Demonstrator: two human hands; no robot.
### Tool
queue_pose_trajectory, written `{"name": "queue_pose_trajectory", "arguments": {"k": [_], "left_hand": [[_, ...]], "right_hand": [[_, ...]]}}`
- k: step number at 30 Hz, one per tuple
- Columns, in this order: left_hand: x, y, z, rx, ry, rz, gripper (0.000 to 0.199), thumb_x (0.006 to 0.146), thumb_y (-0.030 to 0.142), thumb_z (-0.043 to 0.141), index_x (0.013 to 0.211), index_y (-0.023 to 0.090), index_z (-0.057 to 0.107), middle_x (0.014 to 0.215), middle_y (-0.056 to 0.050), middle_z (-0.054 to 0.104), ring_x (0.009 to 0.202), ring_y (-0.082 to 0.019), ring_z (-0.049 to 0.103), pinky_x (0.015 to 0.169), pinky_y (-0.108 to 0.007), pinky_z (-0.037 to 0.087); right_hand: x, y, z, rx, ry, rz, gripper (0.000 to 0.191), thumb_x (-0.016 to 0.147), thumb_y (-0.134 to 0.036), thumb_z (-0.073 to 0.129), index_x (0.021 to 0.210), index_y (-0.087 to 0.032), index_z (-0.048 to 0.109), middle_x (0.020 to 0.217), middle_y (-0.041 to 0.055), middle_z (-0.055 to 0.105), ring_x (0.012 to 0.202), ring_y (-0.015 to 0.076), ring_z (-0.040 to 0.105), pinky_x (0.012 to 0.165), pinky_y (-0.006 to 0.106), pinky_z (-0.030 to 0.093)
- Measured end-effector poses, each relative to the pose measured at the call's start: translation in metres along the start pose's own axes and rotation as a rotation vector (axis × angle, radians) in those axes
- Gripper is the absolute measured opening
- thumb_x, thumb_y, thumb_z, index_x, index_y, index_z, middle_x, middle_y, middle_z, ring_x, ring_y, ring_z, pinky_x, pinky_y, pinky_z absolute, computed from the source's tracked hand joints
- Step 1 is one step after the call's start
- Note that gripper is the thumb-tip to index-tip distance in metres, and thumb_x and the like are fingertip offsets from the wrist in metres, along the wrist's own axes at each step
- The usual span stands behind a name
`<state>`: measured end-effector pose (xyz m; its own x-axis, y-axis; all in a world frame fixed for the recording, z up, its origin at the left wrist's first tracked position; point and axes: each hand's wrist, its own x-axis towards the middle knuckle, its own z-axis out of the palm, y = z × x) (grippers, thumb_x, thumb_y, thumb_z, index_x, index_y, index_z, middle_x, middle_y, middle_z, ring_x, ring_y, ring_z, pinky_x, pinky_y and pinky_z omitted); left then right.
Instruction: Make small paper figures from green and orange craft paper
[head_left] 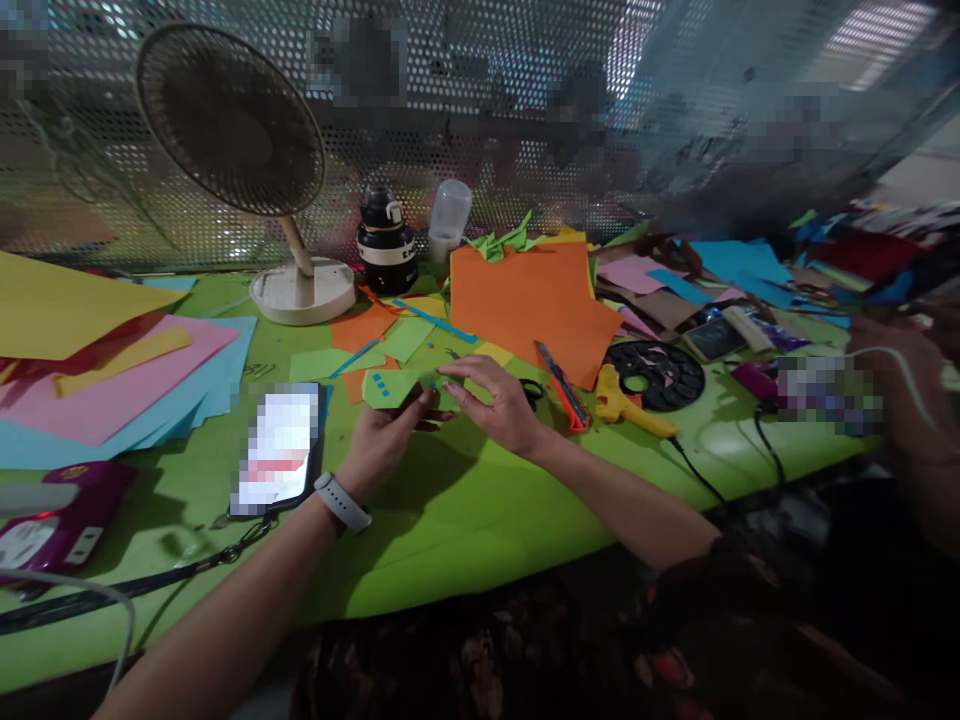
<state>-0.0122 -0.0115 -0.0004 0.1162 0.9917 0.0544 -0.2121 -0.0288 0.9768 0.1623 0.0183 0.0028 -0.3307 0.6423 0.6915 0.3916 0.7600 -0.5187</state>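
Left hand (381, 440): grasping green paper piece (396, 392); steady, uncreased hold advised | Right hand (501, 408): fingertips near its right end, grasp unclear; light touch advised | Blue squares (380, 386): best uncovered

Behind the phone (276, 450) stands the fan (232, 125), left of the bottle (386, 245).

A green paper piece (391, 388) with small blue squares sits above the table (465, 500).
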Motion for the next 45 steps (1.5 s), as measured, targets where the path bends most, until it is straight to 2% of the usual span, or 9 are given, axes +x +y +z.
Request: {"name": "queue_pose_trajectory", "arguments": {"k": [5,12,16,21,25,30,35,41,45], "left_hand": [[0.002,-0.004,-0.003,0.037,-0.077,0.030,0.026,0.079,0.036,0.072,0.093,0.016,0.066,0.082,-0.005,0.070,0.068,-0.020,0.073,0.060,-0.028,0.059],[0.003,-0.004,-0.002,0.086,-0.089,0.036,0.034,0.078,0.042,0.072,0.099,0.015,0.066,0.086,-0.008,0.071,0.071,-0.021,0.073,0.062,-0.031,0.060],[0.002,-0.003,-0.001,0.095,-0.074,0.058,0.032,0.080,0.041,0.070,0.098,0.016,0.066,0.088,-0.008,0.072,0.072,-0.021,0.072,0.065,-0.032,0.060],[0.002,-0.005,0.000,0.104,-0.042,0.090,0.027,0.080,0.039,0.070,0.096,0.017,0.067,0.087,-0.007,0.072,0.073,-0.020,0.072,0.066,-0.032,0.060],[0.003,-0.009,-0.001,0.163,-0.019,0.198,0.021,0.083,0.035,0.067,0.095,0.018,0.065,0.087,-0.006,0.071,0.075,-0.018,0.070,0.066,-0.030,0.059],[0.003,-0.013,-0.003,0.294,-0.011,0.342,0.016,0.085,0.029,0.064,0.098,0.019,0.066,0.097,-0.007,0.072,0.082,-0.017,0.069,0.074,-0.030,0.058],[0.002,-0.017,-0.005,0.394,0.015,0.423,0.024,0.085,0.021,0.063,0.109,0.022,0.065,0.099,-0.007,0.072,0.091,-0.019,0.067,0.081,-0.032,0.056],[0.002,-0.019,-0.006,0.407,0.036,0.442,0.023,0.083,0.019,0.064,0.105,0.022,0.066,0.103,-0.007,0.071,0.092,-0.021,0.066,0.083,-0.033,0.055],[0.002,-0.017,-0.004,0.372,0.023,0.421,0.023,0.084,0.018,0.063,0.106,0.022,0.066,0.101,-0.006,0.071,0.089,-0.020,0.067,0.078,-0.031,0.055]], "right_hand": [[0.001,0.000,-0.001,0.019,-0.001,0.037,0.019,0.093,-0.022,0.057,0.110,-0.023,0.066,0.102,0.0057,0.069,0.099,0.0188,0.063,0.090,0.041,0.053],[0.002,-0.003,-0.001,0.111,0.008,0.154,0.009,0.088,-0.023,0.063,0.097,-0.020,0.062,0.098,0.0044,0.068,0.095,0.0174,0.064,0.085,0.038,0.055],[0.002,-0.005,-0.002,0.058,0.048,0.114,0.008,0.084,-0.021,0.068,0.089,-0.020,0.062,0.108,0.0070,0.066,0.108,0.0197,0.060,0.096,0.042,0.049],[-0.001,-0.010,-0.001,-0.024,0.074,0.053,0.006,0.085,-0.021,0.067,0.090,-0.019,0.065,0.117,0.0100,0.065,0.116,0.0220,0.056,0.100,0.043,0.046],[-0.002,-0.012,0.002,-0.052,0.091,0.050,0.006,0.087,-0.021,0.065,0.093,-0.021,0.066,0.119,0.0094,0.065,0.117,0.0212,0.057,0.101,0.044,0.047],[-0.003,-0.013,0.004,-0.057,0.096,0.005,0.009,0.085,-0.021,0.067,0.094,-0.021,0.067,0.118,0.0097,0.066,0.119,0.0216,0.056,0.102,0.043,0.047],[-0.005,-0.013,0.005,-0.072,0.113,0.016,0.012,0.087,-0.023,0.065,0.099,-0.021,0.068,0.116,0.0094,0.067,0.117,0.0218,0.057,0.102,0.044,0.046],[-0.006,-0.010,0.006,-0.100,0.100,-0.027,0.014,0.088,-0.024,0.065,0.101,-0.021,0.068,0.113,0.0091,0.069,0.114,0.0222,0.059,0.101,0.046,0.047],[-0.005,-0.009,0.006,-0.090,0.118,-0.035,0.013,0.087,-0.025,0.066,0.099,-0.022,0.069,0.110,0.0082,0.070,0.112,0.0221,0.061,0.101,0.046,0.046]]}}
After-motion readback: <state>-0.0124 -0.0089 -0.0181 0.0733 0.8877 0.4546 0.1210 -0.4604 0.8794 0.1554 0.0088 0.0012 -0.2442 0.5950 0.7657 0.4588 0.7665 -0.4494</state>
